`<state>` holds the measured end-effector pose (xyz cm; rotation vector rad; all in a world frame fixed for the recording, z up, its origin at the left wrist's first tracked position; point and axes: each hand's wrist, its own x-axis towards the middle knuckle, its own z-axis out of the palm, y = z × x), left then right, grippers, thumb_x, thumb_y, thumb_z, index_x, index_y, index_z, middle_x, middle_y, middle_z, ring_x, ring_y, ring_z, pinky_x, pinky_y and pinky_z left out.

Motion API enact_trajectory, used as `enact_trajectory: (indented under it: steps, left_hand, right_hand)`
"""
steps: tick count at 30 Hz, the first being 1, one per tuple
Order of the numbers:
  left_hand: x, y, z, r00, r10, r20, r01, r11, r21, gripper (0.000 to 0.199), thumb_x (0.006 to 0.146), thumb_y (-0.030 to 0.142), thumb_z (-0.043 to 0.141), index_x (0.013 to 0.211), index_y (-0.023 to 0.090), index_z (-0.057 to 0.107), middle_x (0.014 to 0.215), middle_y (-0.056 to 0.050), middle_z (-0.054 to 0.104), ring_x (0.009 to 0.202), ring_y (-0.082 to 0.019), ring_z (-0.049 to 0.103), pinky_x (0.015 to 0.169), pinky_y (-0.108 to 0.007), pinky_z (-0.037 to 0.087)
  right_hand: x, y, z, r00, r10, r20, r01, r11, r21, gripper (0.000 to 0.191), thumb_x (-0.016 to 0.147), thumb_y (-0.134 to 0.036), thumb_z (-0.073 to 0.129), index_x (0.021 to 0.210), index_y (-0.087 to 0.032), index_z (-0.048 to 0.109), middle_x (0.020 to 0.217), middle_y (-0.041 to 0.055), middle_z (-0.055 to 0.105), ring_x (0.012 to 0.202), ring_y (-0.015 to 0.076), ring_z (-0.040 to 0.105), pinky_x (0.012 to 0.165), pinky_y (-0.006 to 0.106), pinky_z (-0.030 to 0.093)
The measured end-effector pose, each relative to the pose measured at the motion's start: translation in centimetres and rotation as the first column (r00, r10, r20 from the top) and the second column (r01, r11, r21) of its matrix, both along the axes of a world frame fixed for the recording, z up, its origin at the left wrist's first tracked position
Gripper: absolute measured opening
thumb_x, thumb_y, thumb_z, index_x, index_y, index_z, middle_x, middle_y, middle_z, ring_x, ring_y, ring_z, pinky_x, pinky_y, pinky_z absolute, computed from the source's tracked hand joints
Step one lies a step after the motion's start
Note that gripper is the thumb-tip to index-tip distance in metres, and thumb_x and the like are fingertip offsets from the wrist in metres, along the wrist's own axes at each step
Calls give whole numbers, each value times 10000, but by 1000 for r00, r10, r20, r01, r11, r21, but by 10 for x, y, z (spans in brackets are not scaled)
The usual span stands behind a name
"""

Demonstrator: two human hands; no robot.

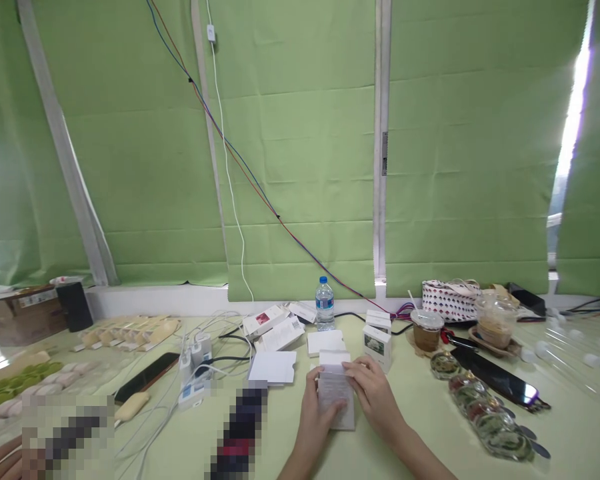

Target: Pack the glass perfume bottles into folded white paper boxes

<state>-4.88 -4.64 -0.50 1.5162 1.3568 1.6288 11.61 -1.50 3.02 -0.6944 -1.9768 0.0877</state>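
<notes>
In the head view a small white printed carton [338, 399] stands out from the light green table, directly in front of me. My left hand [316, 410] grips its left side, with the thumb lying across the printed face. At the carton's top right, my right hand [373, 390] has its fingers closed on the edge by the upper flap [333, 358]. Just behind lies a flat white carton [326, 341]. A small white box with a dark green picture [377, 347] stands upright beyond my right hand.
A water bottle [325, 303] stands at the back, near several white boxes [280, 333]. Left are a power strip [194, 387] with cables and a phone [147, 377]. Right are drink cups [427, 330], a dark phone [497, 377] and round clear packs [500, 433]. Another person's hand [1, 460] shows at lower left.
</notes>
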Motion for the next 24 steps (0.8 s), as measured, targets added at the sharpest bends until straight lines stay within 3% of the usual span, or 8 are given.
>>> enact_trajectory:
  steps: [5, 10, 13, 18, 21, 24]
  left_hand:
    - [-4, -1, -7, 1000, 16, 19, -16, 1000, -14, 460, 564, 135, 704, 970, 237, 516, 966, -22, 612, 911, -261, 592, 838, -371, 491]
    - [-2, -5, -5, 999, -40, 21, 41, 999, -19, 654, 611, 121, 665, 1210, 243, 433, 1188, -58, 571, 1013, -250, 562, 908, -360, 455]
    - [0, -6, -3, 994, -98, 40, 101, 994, -53, 735, 653, 142, 641, 1322, 225, 348, 1216, -64, 572, 1033, -229, 566, 927, -344, 442]
    - [-1, -7, -11, 996, -84, 10, 85, 995, -47, 732, 677, 149, 637, 1336, 226, 330, 1230, -76, 573, 1052, -229, 565, 956, -364, 427]
    - [-2, -6, -18, 997, -82, -12, 81, 996, -39, 695, 703, 157, 614, 1332, 233, 330, 1254, -73, 563, 1031, -222, 576, 956, -378, 432]
    - [-3, -6, -21, 994, -89, -68, 89, 996, -14, 660, 711, 132, 588, 1322, 236, 362, 1330, -76, 508, 1128, -234, 532, 1012, -387, 391]
  right_hand:
    - [5, -6, -8, 999, 45, 21, -46, 998, 34, 244, 877, -69, 476, 926, -245, 638, 1097, 55, 697, 967, 234, 579, 797, 405, 502]
    - [4, -7, -7, 994, 35, -101, -38, 999, -37, 217, 913, -118, 452, 926, -234, 635, 1069, 73, 689, 999, 224, 592, 848, 401, 503]
    - [6, -7, -7, 996, 26, -86, -29, 999, -28, 229, 903, -120, 459, 903, -241, 654, 1061, 70, 703, 1001, 238, 588, 849, 423, 506]
    - [11, -9, -7, 998, 41, -45, -42, 998, -39, 231, 893, -128, 480, 926, -255, 670, 1049, 65, 715, 941, 247, 579, 812, 439, 518]
    - [15, -10, -6, 992, 58, -108, -62, 997, -37, 228, 900, -127, 469, 899, -250, 660, 1020, 66, 717, 930, 240, 579, 803, 421, 517]
    - [17, -10, -4, 991, 54, -123, -56, 998, -5, 244, 894, -103, 451, 892, -239, 653, 1031, 73, 714, 939, 235, 576, 802, 413, 516]
